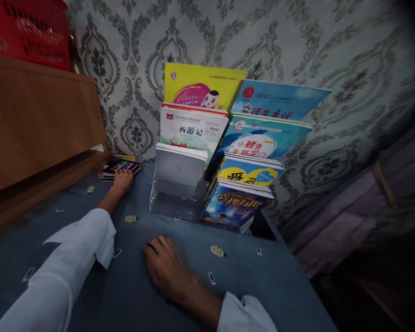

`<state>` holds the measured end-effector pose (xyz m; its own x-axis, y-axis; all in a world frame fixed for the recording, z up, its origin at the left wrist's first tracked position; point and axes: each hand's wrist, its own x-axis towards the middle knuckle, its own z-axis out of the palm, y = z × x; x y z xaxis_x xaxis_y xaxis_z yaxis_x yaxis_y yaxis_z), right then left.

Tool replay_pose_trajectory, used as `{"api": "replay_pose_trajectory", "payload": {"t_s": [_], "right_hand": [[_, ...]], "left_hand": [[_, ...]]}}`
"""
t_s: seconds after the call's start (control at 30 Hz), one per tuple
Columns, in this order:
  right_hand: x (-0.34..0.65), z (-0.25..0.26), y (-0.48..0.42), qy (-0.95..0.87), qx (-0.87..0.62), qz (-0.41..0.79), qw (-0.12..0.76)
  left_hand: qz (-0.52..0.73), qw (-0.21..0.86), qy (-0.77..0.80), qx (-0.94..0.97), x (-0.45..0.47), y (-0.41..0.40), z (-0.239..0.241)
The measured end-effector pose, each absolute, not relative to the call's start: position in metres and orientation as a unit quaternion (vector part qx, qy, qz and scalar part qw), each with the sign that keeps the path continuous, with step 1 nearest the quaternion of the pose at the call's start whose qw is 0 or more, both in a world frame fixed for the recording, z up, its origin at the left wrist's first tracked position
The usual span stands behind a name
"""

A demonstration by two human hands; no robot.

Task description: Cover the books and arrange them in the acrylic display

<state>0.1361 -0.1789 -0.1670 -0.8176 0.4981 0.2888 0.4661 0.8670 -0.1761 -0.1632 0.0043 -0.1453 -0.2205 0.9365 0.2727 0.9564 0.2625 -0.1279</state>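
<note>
My left hand [124,180] reaches far forward, its fingers bent over the front edge of a dark-covered book [126,166] on a small stack; the thumb is hidden. Loosely curled on the tablecloth, my right hand [166,267] shows nothing in its fingers. Beyond it stands a clear acrylic book rack [173,205] with books in two stepped columns. A plain grey-white book [180,166] is frontmost in the left column, ahead of a white book [190,129] and a yellow book [200,80]. A dark blue book [231,205] fronts the right column.
Blue books [280,99] rise at the back right of the rack. A wooden cabinet [41,120] borders the table on the left, with a red plastic basket [31,32] on top. Patterned wallpaper covers the wall behind. A pale curtain [352,221] hangs at right.
</note>
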Motion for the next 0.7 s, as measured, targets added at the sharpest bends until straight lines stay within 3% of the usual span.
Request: {"api": "replay_pose_trajectory", "payload": {"t_s": [0.7], "right_hand": [[0.138,-0.157,-0.182,-0.949,-0.253,0.079,0.170]], "left_hand": [[-0.001,0.128,-0.748,-0.651,-0.179,-0.088,-0.143]]}}
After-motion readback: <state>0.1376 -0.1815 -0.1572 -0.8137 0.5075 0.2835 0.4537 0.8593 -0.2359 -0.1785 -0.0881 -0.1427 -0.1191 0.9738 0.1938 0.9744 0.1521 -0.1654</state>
